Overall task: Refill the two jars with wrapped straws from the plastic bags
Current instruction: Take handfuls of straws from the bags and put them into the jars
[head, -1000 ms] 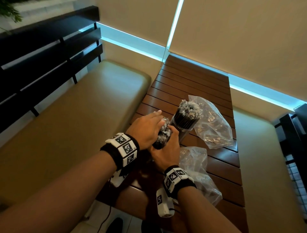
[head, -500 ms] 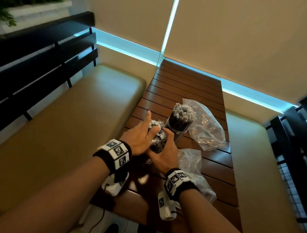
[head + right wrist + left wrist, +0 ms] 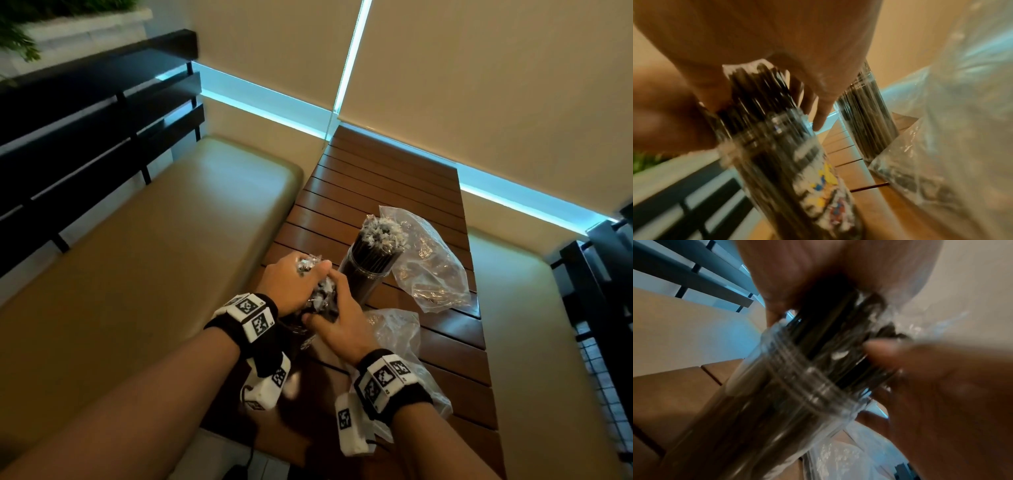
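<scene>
left hand (image 3: 291,284) now curled over straws (image 3: 320,294), no longer splayed | right hand (image 3: 337,318) grips them at near jar (image 3: 797,394) | far jar (image 3: 368,274) full | refill nearly done

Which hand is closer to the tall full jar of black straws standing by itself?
Right hand: beside the full jar. Left hand is farther left.
</scene>
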The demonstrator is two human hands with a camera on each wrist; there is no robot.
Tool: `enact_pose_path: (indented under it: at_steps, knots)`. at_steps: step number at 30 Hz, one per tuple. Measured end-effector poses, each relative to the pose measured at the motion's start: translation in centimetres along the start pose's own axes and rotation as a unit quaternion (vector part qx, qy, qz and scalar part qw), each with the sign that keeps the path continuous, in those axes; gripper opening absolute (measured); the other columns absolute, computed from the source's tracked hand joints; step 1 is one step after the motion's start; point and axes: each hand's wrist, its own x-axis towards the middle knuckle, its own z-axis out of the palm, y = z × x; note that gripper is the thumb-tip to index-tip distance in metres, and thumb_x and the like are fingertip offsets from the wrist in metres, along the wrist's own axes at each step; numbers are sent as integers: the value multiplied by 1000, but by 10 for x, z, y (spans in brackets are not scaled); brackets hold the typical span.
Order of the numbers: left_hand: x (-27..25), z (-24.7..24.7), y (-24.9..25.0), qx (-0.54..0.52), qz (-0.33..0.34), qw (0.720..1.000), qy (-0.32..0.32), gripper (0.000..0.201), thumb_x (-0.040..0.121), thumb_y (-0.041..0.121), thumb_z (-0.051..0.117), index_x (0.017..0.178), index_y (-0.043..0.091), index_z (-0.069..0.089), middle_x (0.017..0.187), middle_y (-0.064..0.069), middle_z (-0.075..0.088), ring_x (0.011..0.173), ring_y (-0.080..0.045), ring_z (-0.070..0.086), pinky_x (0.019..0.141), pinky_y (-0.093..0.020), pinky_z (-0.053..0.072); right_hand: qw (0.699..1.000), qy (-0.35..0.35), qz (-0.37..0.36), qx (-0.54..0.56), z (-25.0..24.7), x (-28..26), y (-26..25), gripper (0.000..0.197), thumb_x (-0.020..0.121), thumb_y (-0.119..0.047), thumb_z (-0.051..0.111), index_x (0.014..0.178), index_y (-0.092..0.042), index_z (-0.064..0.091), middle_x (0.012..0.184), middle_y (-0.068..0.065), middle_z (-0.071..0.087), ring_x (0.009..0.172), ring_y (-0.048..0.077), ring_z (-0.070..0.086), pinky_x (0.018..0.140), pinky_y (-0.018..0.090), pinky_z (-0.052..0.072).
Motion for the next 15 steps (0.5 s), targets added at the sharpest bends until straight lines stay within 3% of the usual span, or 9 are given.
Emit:
enact_pose_path:
  at_steps: [3, 6, 8, 10, 12, 15]
  knots:
    - [0, 1, -2, 9, 23, 999, 31, 28, 93, 47, 54, 102, 24, 67, 95, 5, 71, 89, -17, 65, 81, -29, 51, 993, -6, 21, 119, -2, 2, 1, 58, 85, -20, 62, 138, -26, 41, 121, -6, 64, 115, 10, 61, 99, 32, 50]
    - [3, -1, -5, 7, 36, 999, 12, 26, 95, 43, 51, 90, 22, 67, 87, 4, 71, 84, -19, 66, 77, -29, 50, 998, 18, 13, 52, -1, 0, 1, 39, 98, -27, 52, 137, -30, 44, 120, -10, 64, 113, 3, 61, 97, 29, 49]
    - [3, -1, -4, 14, 41, 999, 6, 30, 97, 40, 49, 82, 21, 65, 81, 4, 68, 80, -19, 64, 71, -27, 46, 999, 48, -8, -12, 2, 1, -1, 34, 102, -30, 46, 135, -30, 45, 118, -12, 64, 109, -1, 61, 94, 27, 50]
    - [4, -1, -7, 13, 45, 999, 3, 33, 97, 40, 46, 81, 19, 65, 82, 2, 69, 80, -20, 64, 73, -30, 48, 997, 71, -21, -39, 5, 1, -3, 33, 102, -36, 42, 134, -33, 45, 118, -14, 63, 109, -3, 60, 95, 26, 50]
    - [2, -1, -7, 19, 48, 999, 0, 34, 98, 42, 45, 86, 18, 66, 85, 1, 70, 82, -21, 64, 76, -31, 50, 998, 60, -17, -31, 8, -5, -5, 41, 99, -45, 43, 139, -36, 39, 124, -13, 61, 112, -4, 58, 96, 23, 49]
    - [0, 1, -4, 12, 50, 998, 20, 33, 98, 40, 48, 88, 16, 68, 87, -2, 71, 83, -23, 64, 78, -31, 50, 998, 12, -25, -64, 8, -16, -4, 75, 89, -55, 53, 151, -34, 18, 138, -11, 54, 122, 0, 54, 103, 21, 43]
